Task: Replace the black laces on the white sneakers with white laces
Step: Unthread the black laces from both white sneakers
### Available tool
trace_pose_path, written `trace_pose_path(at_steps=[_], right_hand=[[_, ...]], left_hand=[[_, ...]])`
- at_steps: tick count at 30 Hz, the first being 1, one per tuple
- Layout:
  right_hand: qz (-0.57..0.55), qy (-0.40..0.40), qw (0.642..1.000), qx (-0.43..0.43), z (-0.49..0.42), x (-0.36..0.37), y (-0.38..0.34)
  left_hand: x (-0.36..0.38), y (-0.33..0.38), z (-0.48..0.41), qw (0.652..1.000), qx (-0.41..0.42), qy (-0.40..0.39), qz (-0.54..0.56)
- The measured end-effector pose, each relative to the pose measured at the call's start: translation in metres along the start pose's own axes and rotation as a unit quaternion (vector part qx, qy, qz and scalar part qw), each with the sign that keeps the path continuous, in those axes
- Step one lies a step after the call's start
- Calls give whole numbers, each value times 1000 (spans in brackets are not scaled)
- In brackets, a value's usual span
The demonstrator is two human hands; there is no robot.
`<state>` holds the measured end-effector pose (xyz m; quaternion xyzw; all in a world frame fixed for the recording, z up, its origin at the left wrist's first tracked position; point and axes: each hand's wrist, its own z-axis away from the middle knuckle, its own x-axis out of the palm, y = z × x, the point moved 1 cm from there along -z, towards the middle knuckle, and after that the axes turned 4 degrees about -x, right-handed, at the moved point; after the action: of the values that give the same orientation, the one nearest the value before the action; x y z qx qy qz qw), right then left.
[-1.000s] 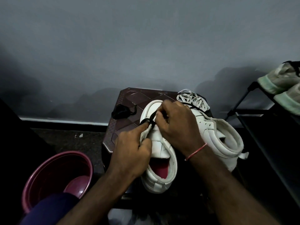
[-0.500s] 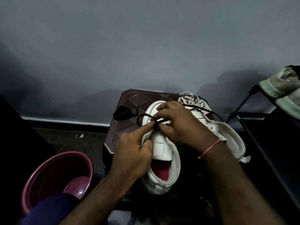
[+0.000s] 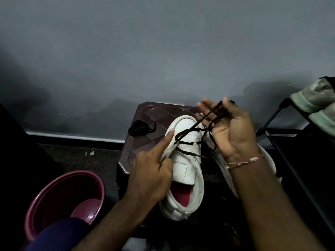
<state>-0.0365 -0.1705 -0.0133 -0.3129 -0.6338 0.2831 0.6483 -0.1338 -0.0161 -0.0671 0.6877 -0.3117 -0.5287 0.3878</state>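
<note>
The dark counter [image 3: 150, 115] stands against the wall and gives you a firm base at working height, with a pink basin [image 3: 45, 192] on the floor to its left. The white sneaker [image 3: 184, 171] lies on the counter with its toe away from you, so the eyelet rows face up where you can reach them. A second sneaker [image 3: 270, 160] sits just beside it, mostly hidden behind your right wrist.

Your left hand [image 3: 150, 171] steadies the shoe: the index finger [image 3: 167, 140] lies straight along the toe's side, and the other fingers curl on the eyelet flap, so the shoe should not lift as you pull. Your right hand [image 3: 230, 131] is raised palm-up and pinches the black lace [image 3: 184, 134], drawing it taut out of the upper eyelets; a few crossings remain threaded. Another black lace bundle [image 3: 139, 127] lies on the counter's left, likely already removed. No white laces show here.
</note>
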Motion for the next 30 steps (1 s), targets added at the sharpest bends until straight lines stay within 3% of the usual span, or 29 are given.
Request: trace_pose_path(at_steps=[3, 7, 8, 10, 11, 13, 15, 16, 18, 21, 22, 23, 27, 29, 30], right_hand=[[-122, -10, 992, 25, 4, 8, -4], [-196, 13, 979, -51, -3, 6, -21], [-158, 4, 984, -78, -3, 4, -21], [72, -35, 987, -137, 2, 1, -11], [239, -72, 957, -151, 6, 1, -4], [521, -173, 821, -157, 12, 0, 9], [666, -261, 681, -153, 14, -1, 17], [693, -286, 647, -139, 15, -2, 18], [699, -308, 632, -128, 16, -2, 17], [710, -294, 615, -178, 15, 0, 23], [708, -269, 621, -201, 15, -2, 28], [693, -228, 650, -213, 14, -5, 34], [486, -17, 860, -152, 7, -13, 47], [316, 89, 937, -121, -3, -12, 33], [237, 124, 957, -116, -8, -12, 19]], left_hand=[[1, -2, -1, 1000, 3, -2, -16], [3, -4, 0, 1000, 15, 5, -23], [3, -4, -1, 1000, 14, 10, -22], [3, -3, -2, 1000, 2, 19, -9], [2, -2, -3, 1000, -2, 23, 1], [2, -1, -5, 1000, -5, 27, 13], [2, -1, -6, 999, -1, 29, 13], [2, 0, -6, 999, 2, 30, 17], [2, 0, -5, 999, 4, 24, 22], [3, 0, -4, 999, 5, 10, 30], [3, 0, -5, 1000, 4, 8, 30], [3, 1, -5, 1000, 3, 8, 30], [3, 3, -4, 1000, -8, 17, 10], [2, 0, -3, 1000, -17, 17, -2], [1, -1, -3, 1000, -19, 19, -5]])
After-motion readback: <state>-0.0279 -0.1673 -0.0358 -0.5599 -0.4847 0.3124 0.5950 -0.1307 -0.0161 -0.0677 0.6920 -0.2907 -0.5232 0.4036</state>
